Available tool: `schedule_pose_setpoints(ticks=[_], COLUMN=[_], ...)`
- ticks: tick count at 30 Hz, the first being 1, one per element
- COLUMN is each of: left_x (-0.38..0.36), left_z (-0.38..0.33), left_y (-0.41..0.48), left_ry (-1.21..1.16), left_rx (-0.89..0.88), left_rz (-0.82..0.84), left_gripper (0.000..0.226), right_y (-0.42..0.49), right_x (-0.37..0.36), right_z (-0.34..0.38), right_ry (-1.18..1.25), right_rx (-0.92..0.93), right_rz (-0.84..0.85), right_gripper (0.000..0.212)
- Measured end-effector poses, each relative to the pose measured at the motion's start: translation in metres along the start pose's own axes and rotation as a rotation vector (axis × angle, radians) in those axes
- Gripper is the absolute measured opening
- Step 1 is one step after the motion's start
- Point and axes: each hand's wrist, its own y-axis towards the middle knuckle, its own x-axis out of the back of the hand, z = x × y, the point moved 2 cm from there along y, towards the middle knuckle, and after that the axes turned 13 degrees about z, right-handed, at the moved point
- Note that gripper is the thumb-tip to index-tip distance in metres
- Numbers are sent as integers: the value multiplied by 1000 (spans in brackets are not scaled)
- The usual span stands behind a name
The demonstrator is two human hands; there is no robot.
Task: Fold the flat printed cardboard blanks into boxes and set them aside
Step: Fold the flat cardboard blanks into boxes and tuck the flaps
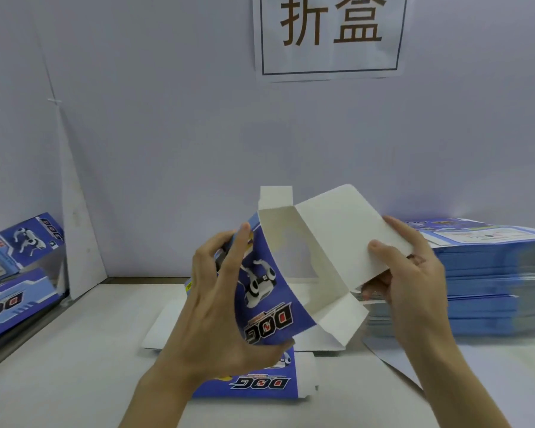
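Observation:
A half-opened blue box blank (272,285) printed with a white robot dog and "DOG" is held above the table, its white inside showing. My left hand (220,304) grips its printed wall, fingers over the far edge and thumb under the near corner. My right hand (411,273) pinches the large white end flap (337,233), thumb on top and fingers beneath. A small white tab stands up at the blank's far corner. Another flat printed blank (260,381) lies on the table under my left wrist.
A tall stack of flat blue blanks (482,273) sits at the right. Folded boxes (22,242) lie at the left edge. A white sheet (167,332) lies on the table (74,350). A wall with a paper sign (331,35) is behind.

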Motion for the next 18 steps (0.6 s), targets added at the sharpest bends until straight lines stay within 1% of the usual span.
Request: schedule_pose_setpoints(ticks=[3,5,6,8,9,10,11,13,15,17,18], left_x=[2,1,-1,-2,-2,0,1,4,3,2,1], left_z=[-4,-9,-10,-13,-12,-11,-9,-6,-3,-3,-4], left_y=[-5,-5,-7,-7,-7,-6,-6,-8,-9,-9,-8], left_ry=[-94,-113,-104,3,46,50,48,72,95,114,135], left_rx=[-14,-7,-12,-22,-19,-5,4,14,5,-5,-11], left_rz=[-33,-23,-7,-1,-1,-2,-3,-7,-6,4,1], left_gripper=[117,121,122,120,120,120,120,121,120,122,124], right_y=[-3,-6,-6,-11,-12,-13,-12,-11,-9,-5,-3], right_x=[-3,-5,-6,-10,-12,-14,-14,-12,-10,-7,-6], right_z=[1,-3,-6,-8,-9,-8,-5,-1,3,2,2], right_ry=[-104,-283,-412,-643,-696,-683,-607,-365,-153,-26,21], right_rx=[185,322,398,516,552,565,548,463,279,78,5], right_rz=[37,34,32,20,23,40,62,70,49,60,78], right_gripper=[38,40,39,34,31,29,30,38,39,46,43])
